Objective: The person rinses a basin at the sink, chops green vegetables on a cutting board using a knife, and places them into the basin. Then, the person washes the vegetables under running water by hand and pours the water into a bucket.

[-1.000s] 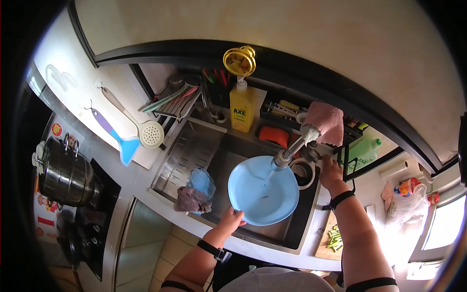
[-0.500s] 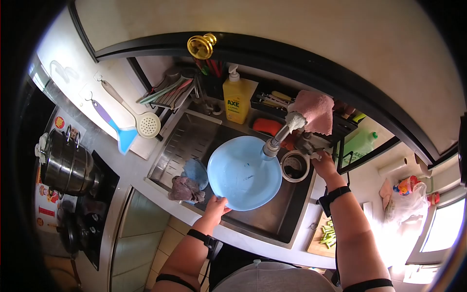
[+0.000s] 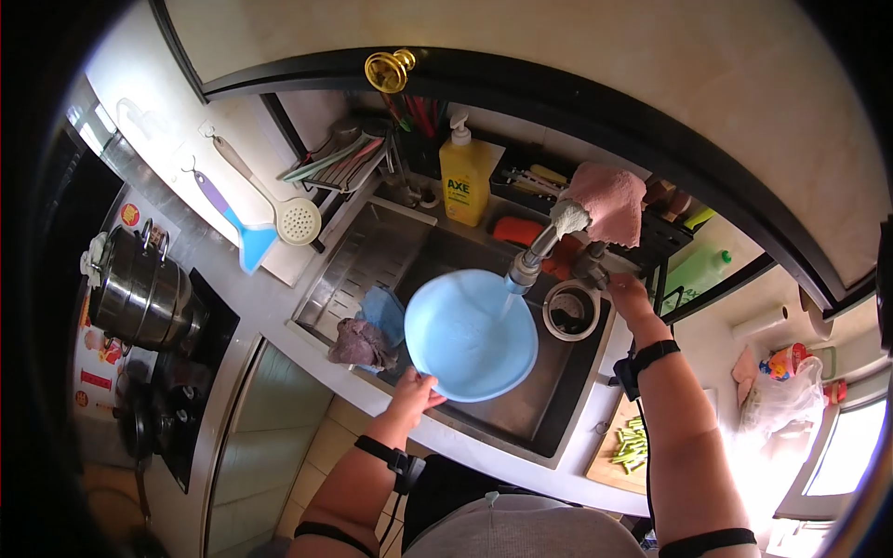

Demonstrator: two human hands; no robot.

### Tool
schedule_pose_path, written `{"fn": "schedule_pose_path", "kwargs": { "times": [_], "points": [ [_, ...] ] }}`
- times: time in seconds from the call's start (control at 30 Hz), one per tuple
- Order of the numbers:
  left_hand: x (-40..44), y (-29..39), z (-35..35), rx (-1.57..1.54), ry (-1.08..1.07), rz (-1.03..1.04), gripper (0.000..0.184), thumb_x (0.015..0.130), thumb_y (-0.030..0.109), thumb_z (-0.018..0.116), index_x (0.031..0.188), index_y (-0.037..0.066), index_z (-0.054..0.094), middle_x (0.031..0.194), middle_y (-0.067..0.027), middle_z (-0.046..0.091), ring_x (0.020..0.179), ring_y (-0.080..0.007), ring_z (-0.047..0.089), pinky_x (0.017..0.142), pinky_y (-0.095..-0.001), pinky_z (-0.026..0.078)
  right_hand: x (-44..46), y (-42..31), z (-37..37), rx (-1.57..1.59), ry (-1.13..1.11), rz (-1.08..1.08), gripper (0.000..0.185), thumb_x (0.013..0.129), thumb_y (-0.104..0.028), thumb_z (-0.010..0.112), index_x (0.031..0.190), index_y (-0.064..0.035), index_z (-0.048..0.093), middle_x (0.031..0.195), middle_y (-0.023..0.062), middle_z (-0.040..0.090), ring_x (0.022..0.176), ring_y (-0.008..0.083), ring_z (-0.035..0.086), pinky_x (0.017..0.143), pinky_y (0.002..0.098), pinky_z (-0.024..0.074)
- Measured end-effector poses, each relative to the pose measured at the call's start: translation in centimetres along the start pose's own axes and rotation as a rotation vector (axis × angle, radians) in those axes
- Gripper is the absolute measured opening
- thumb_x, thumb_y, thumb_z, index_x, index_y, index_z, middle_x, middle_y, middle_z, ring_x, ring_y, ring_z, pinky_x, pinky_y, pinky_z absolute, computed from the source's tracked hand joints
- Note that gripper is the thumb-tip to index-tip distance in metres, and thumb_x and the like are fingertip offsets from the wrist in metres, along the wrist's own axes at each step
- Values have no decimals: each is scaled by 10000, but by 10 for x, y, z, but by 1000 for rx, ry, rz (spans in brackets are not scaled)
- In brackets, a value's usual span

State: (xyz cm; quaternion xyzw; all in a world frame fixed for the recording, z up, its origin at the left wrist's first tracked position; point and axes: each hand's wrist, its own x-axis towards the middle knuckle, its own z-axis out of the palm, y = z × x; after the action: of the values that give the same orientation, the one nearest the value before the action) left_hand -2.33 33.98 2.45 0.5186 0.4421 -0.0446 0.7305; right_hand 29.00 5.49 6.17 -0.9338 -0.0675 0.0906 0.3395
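My left hand (image 3: pixel 410 398) grips the near left rim of a light blue plastic basin (image 3: pixel 465 349), thumb over the edge. The basin is tilted in the sink (image 3: pixel 502 418), under the spout of a metal faucet (image 3: pixel 526 270). A thin stream seems to run from the spout into it. My right hand (image 3: pixel 633 299) is closed at the faucet handle (image 3: pixel 592 268), its fingers partly hidden. A round drain strainer (image 3: pixel 571 312) with dark contents lies just left of this hand. Left of the basin are a blue cloth (image 3: pixel 381 314) and a greyish-purple cloth (image 3: pixel 358 345).
Behind the sink stand a yellow soap bottle (image 3: pixel 464 181) and an orange sponge (image 3: pixel 521 230). A pink cloth (image 3: pixel 606 200) hangs by the faucet. Cut green vegetables (image 3: pixel 631 446) lie on a board (image 3: pixel 609 456) at right. A steel pot (image 3: pixel 139 288) stands left. An overhead cabinet edge (image 3: pixel 521 79) crosses above.
The basin has tilted somewhat, and the dark specks seen inside it no longer show. The whole view has shifted slightly. Both hands keep their places on the rim and at the faucet.
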Motion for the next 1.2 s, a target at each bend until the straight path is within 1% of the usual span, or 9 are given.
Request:
{"fn": "schedule_pose_path", "kwargs": {
  "times": [0.17, 0.2, 0.27, 0.73, 0.93, 1.07, 1.13, 1.17, 1.2],
  "points": [
    [11, 35, -22, 489, 180, 479, 272, 797, -24, 478, 1067, 6, 494, 1036, -102, 530, 857, -172, 572, 685, -314, 509, 25, 24, 15, 83, -48, -28, 296, 781, -278, 549, 984, -75, 623, 903, 192, 631, 928, 323, 592, 826, 363, 447],
    [3, 48, -22, 631, 286, 872, 257, 766, -34, 496, 1022, -23, 506, 1102, -202, 519, 971, -341, 537, 800, -346, 473, 22, 19, 16, 258, -76, 67, 289, 779, -270, 555, 984, -78, 623, 920, 186, 628, 942, 320, 585, 832, 356, 443],
    [-10, 61, -27, 902, 546, 1062, 211, 764, -28, 515, 975, -27, 502, 1245, -238, 429, 1061, -406, 478, 861, -380, 443, 13, 5, 15, 241, -56, 8, 286, 772, -259, 563, 989, -81, 623, 960, 181, 615, 969, 316, 571, 847, 350, 435],
    [-58, 120, -52, 893, 605, 1383, 148, 740, -134, 482, 769, -23, 388, 1378, -198, 304, 1152, -325, 477, 875, -345, 462, -17, -16, -4, 190, -52, -119, 284, 751, -183, 573, 1003, -58, 609, 1082, 181, 560, 1065, 335, 501, 921, 349, 400],
    [-67, 115, -72, 874, 520, 1469, 121, 760, -116, 478, 768, -33, 391, 1366, -232, 305, 1134, -364, 482, 880, -371, 454, -68, -26, -7, 10, 41, -395, 231, 755, -116, 556, 964, -30, 598, 1055, 198, 549, 943, 336, 563, 832, 360, 465],
    [-77, 101, -79, 808, 457, 1467, 131, 772, -109, 471, 756, -30, 368, 1361, -240, 308, 1135, -391, 473, 870, -386, 457, -140, -41, -12, 304, -18, -487, 208, 723, -10, 560, 929, -33, 585, 1081, 183, 506, 882, 327, 585, 745, 341, 510],
    [-76, 88, -79, 815, 413, 1518, 156, 786, -101, 465, 768, -14, 336, 1363, -246, 303, 1134, -408, 471, 849, -383, 468, -176, -35, -8, 148, -37, -638, 194, 720, -18, 573, 913, -34, 585, 1082, 174, 511, 832, 307, 601, 740, 335, 517],
    [-68, 75, -83, 730, 333, 1477, 191, 800, -48, 421, 979, 12, 450, 1363, -187, 341, 1161, -308, 467, 875, -325, 444, -190, -25, -2, 80, -132, -644, 194, 724, -30, 575, 918, -41, 588, 1083, 170, 517, 816, 290, 608, 741, 333, 517],
    [-70, 70, -81, 729, 316, 1481, 191, 800, -48, 421, 979, 12, 450, 1363, -187, 341, 1161, -308, 467, 875, -325, 444, -203, -15, 4, 14, -227, -648, 195, 729, -41, 577, 923, -48, 592, 1084, 165, 522, 801, 273, 615, 742, 331, 517]
  ]
}}
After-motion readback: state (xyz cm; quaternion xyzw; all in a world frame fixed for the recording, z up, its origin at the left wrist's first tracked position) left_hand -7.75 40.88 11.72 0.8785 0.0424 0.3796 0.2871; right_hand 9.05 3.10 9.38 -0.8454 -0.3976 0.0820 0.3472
